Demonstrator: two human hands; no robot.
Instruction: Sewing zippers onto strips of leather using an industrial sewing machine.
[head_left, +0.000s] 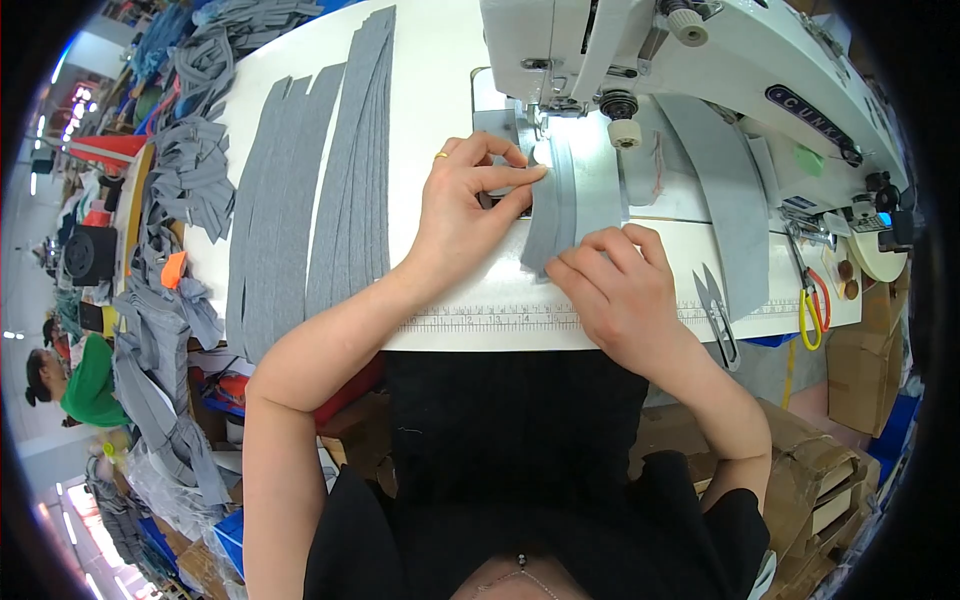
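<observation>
A white sewing machine (pixel 630 55) stands over the table, its presser foot and needle area (pixel 537 130) at the upper middle. A narrow grey fabric strip (pixel 547 215) lies under it. My left hand (pixel 470 205) pinches the strip's upper part, just in front of the needle area. My right hand (pixel 615 285) has curled fingertips closed on the strip's lower end. Long grey cut strips (pixel 350 150) lie stacked left of my left hand. A wider pale grey piece (pixel 735 230) lies to the right of the machine's needle area.
Thread snips (pixel 718 320) and scissors with yellow and red handles (pixel 812 310) lie on the white table (pixel 480 335) at right, near a printed ruler strip. Grey fabric heaps (pixel 190 170) line the left. A person in green (pixel 90 385) is at far left. Cardboard boxes (pixel 800 480) stand below right.
</observation>
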